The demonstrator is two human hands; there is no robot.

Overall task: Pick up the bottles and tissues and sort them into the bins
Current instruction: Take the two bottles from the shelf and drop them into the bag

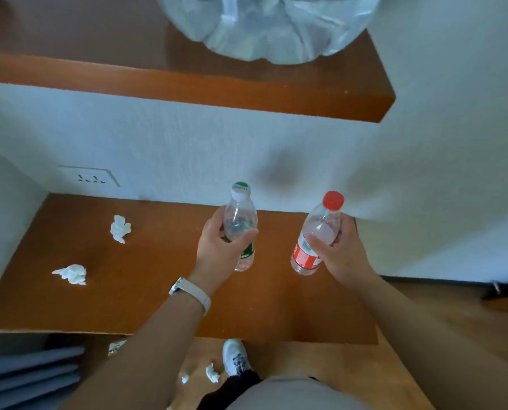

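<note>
Bottles in both hands above the counter, tissues not yet picked up.

Well left of the left grip, two crumpled tissues lie on the brown counter; that grip wraps the green-label bottle, and the right grip wraps the red-cap bottle. No bin shows, so mis-sorting is a risk, and smooth, light bottles could slip from one-handed holds. More tissue scraps lie on the wooden floor below; white walls, a shelf above.
</note>
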